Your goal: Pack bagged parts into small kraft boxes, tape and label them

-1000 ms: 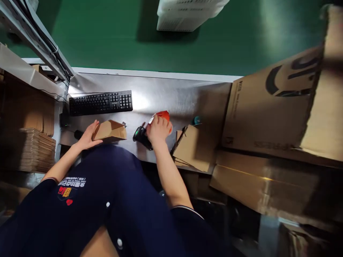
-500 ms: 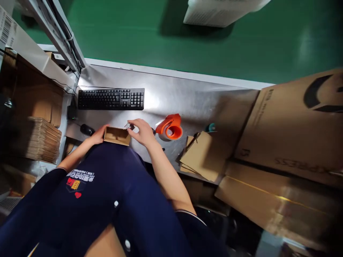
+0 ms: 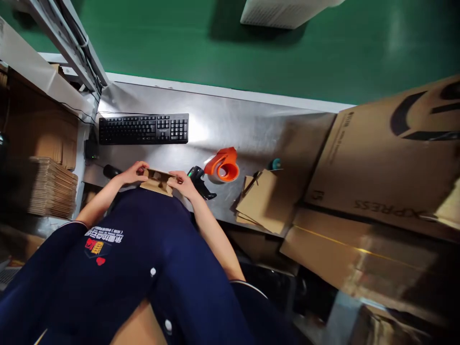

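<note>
A small open cardboard box [image 3: 156, 189] is held close against my dark blue shirt at the front edge of the metal table. My left hand [image 3: 134, 173] grips its left end, fingers closed on the cardboard. At the opposite end, my right hand [image 3: 182, 184] has its fingers bent round the right side flap. The box's inside is shadowed, and I cannot make out what lies in it. Just right of my right hand is a black handheld scanner [image 3: 201, 183] with a green light. Beside that stands an orange tape dispenser [image 3: 223, 166].
A black keyboard [image 3: 143, 129] lies behind the box, with a mouse [image 3: 111, 171] near my left hand. Flat cardboard pieces [image 3: 261, 201] and a teal roll [image 3: 276, 164] are to the right. Large cartons [image 3: 370, 163] border the table's right side; stacked cardboard [image 3: 53, 187] stands left.
My right hand has moved from holding a small shiny item at the box's right edge to gripping its flap. That item is out of sight. The scanner is now uncovered, and the view has shifted slightly.
</note>
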`<state>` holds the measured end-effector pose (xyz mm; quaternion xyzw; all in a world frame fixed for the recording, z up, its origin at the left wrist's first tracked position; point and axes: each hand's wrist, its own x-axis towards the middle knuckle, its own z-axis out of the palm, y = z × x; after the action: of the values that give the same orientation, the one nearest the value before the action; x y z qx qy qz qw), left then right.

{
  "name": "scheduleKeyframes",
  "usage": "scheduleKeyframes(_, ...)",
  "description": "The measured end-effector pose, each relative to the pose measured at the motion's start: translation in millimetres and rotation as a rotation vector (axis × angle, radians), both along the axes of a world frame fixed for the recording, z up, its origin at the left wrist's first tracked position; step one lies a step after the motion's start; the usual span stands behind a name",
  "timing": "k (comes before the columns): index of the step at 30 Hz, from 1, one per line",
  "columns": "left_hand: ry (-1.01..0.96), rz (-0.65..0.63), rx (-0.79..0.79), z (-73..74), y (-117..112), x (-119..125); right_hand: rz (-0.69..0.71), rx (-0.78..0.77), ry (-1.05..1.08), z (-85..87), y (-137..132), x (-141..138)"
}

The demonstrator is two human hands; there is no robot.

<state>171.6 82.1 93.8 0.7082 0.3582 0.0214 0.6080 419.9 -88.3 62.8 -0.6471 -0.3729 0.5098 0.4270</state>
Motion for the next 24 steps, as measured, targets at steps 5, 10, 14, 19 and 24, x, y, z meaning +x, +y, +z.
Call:
scheduleKeyframes(5, 0.023, -0.083, 0.440, 1.4, -15.3, 4.2, 0.020, 0.155, -0.420, 6.2, -0.6, -11.3)
scheduleKeyframes(10, 0.022, -0.295, 0.408, 27.5, -10.9, -35.0, 0.426, 0.318, -0.657, 26.9, -35.8, 8.7)
scheduleKeyframes(14, 0.026, -0.320, 0.329, 36.0, -5.4, -36.1, 0.479, 0.308, -0.613, 35.3, -37.6, 13.2)
scheduleKeyframes(19, -0.053, 0.039, 0.212, 15.9, -22.9, -13.3, 0.095, 0.190, -0.433, 24.0, -13.7, -14.3)
scheduleKeyframes(24, -0.072, 0.221, 0.198, 5.3, -38.5, -8.2, -0.182, 0.048, -0.446, 27.2, -25.0, -12.0)
